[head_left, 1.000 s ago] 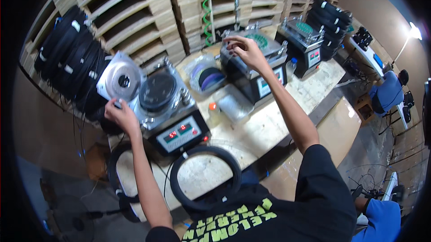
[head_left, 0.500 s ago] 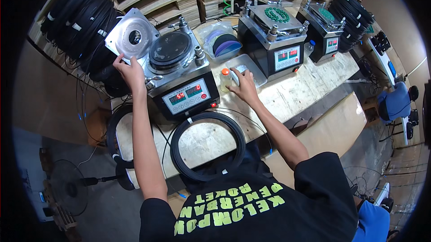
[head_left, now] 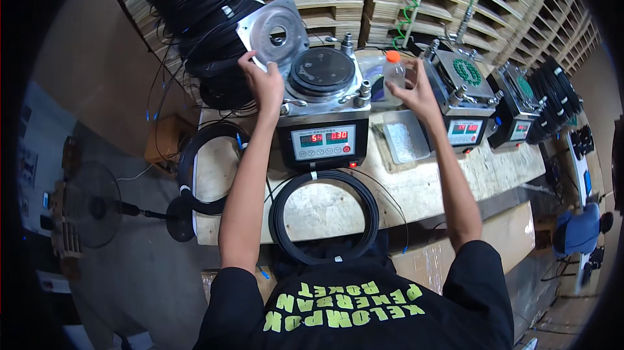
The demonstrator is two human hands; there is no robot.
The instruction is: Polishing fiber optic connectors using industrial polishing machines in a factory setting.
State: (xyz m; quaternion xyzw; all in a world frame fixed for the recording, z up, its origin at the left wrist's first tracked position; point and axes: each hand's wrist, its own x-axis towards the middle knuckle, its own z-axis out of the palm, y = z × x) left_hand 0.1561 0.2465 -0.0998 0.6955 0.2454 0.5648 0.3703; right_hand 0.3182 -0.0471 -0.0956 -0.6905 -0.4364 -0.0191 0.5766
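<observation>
My left hand (head_left: pixel 263 83) grips the near edge of a square silver metal plate (head_left: pixel 292 41) with a round hole in its middle. The plate is tilted up beside a polishing machine (head_left: pixel 325 116), whose round black disc (head_left: pixel 318 67) lies uncovered on top. Raised to the right of this machine, my right hand (head_left: pixel 419 95) is closed around a small clear bottle (head_left: pixel 392 78) with an orange cap. The bottle is upright. Below it, a shallow clear tray (head_left: pixel 406 137) with whitish contents rests on the wooden table (head_left: pixel 500 171).
Two more machines (head_left: pixel 465 100) with green-ringed tops stand further right. A black cable coil (head_left: pixel 279 220) lies at the table's front, another coil (head_left: pixel 188 161) to its left. Stacked cable coils (head_left: pixel 195 18) rise at the back left. A fan (head_left: pixel 97 207) stands at the left.
My right hand has lifted the bottle off the table. My left hand stays on the metal plate. The near machine's display has changed, and the whole view has shifted.
</observation>
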